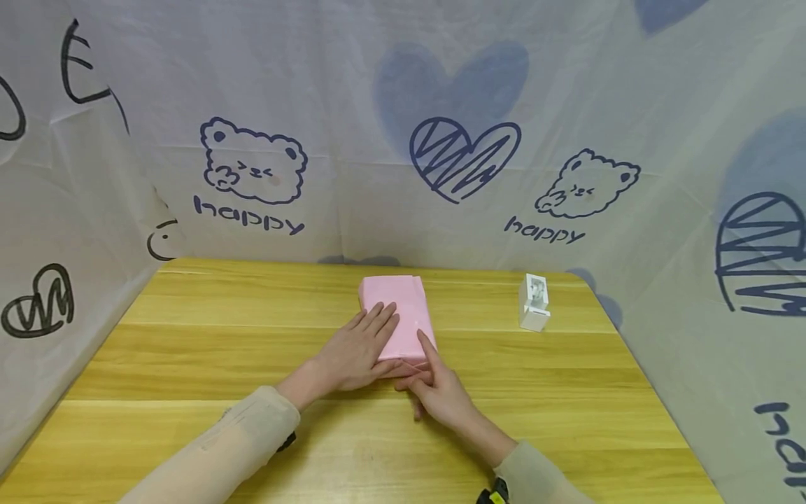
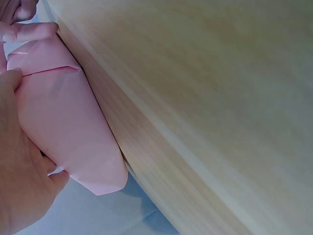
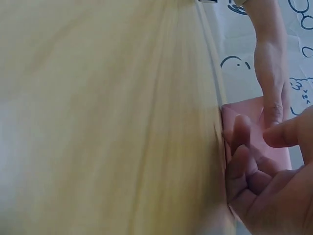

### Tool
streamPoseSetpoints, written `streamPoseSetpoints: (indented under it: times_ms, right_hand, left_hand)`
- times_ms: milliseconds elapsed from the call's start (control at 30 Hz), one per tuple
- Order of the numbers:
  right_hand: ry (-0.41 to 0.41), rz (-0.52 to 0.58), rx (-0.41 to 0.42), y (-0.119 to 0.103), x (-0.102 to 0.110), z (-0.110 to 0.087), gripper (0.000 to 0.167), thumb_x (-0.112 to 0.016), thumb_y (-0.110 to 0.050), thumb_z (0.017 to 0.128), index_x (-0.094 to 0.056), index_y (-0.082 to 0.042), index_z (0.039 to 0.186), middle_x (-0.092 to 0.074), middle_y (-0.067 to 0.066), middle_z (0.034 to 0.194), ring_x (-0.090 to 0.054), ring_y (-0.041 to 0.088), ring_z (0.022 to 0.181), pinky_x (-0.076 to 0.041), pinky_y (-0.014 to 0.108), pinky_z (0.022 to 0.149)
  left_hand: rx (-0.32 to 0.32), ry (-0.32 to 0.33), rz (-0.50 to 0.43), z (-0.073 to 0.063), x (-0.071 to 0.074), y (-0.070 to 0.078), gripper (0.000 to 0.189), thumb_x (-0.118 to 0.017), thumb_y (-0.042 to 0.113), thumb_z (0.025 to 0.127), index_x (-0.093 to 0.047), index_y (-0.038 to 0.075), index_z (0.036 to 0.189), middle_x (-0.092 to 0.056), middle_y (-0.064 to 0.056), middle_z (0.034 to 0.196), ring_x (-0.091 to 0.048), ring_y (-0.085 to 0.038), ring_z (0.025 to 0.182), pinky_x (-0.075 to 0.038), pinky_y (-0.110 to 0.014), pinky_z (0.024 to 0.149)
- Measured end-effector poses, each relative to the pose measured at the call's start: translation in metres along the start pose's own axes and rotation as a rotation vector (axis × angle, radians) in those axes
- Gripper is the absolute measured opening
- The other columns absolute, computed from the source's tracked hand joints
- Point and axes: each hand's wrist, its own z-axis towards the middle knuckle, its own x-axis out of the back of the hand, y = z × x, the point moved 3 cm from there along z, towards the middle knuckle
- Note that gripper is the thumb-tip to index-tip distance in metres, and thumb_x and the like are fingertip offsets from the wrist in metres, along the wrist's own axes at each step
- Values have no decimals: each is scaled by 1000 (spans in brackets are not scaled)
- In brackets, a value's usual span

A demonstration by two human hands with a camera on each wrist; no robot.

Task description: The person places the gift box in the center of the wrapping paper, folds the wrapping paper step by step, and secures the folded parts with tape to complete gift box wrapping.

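A flat box-shaped package wrapped in pink paper point(image 1: 403, 301) lies on the wooden table. My left hand point(image 1: 359, 352) rests on its top, fingers stretched out over the paper and thumb at the near edge. My right hand point(image 1: 446, 395) is at the near right corner, its index finger along the top edge and other digits at the folded near end. In the left wrist view, a paper flap point(image 2: 46, 66) with a crease shows at that end. Bent fingers of the right hand point(image 3: 264, 191) hold the paper there in the right wrist view; the exact contact is partly hidden.
A small white object point(image 1: 534, 304) with a clear round part stands at the back right of the wooden table point(image 1: 252, 308). White cloth point(image 1: 352, 196) with drawn bears and hearts hangs behind the table and along both sides.
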Motion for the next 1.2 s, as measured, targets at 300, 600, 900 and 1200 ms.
streamPoseSetpoints:
  times_ms: [300,600,900,1200]
  right_hand:
    - [116,-335,99,-15,19,4,59,-69,-16,100,-47,-8,155,-69,1,74,-57,8,55,-46,23,49]
    - [229,-620,108,-28,22,17,42,-76,-41,95,-72,-12,125,-66,-11,62,-56,4,46,-47,30,54]
    - [293,-706,102,-31,21,21,37,-77,-43,92,-75,-14,114,-59,-15,57,-52,3,47,-45,30,50]
    - [279,-641,108,-30,21,23,34,-77,-40,94,-74,-14,115,-60,-14,57,-53,4,44,-43,28,46]
  left_hand:
    - [19,-27,-9,-1,0,0,85,-44,60,106,-28,-2,162,-19,-20,171,-20,-38,157,-24,-52,127]
    - [8,-30,-15,-1,-2,0,90,-45,63,104,-25,-2,163,-15,-20,172,-16,-37,158,-22,-50,127]
    - [-11,-19,-1,-1,-4,-1,91,-52,59,102,-26,-4,162,-16,-21,171,-18,-38,158,-23,-51,127]
    - [-7,-29,-55,-1,0,-3,94,-54,58,102,-19,-4,164,-9,-21,172,-12,-38,159,-19,-52,128]
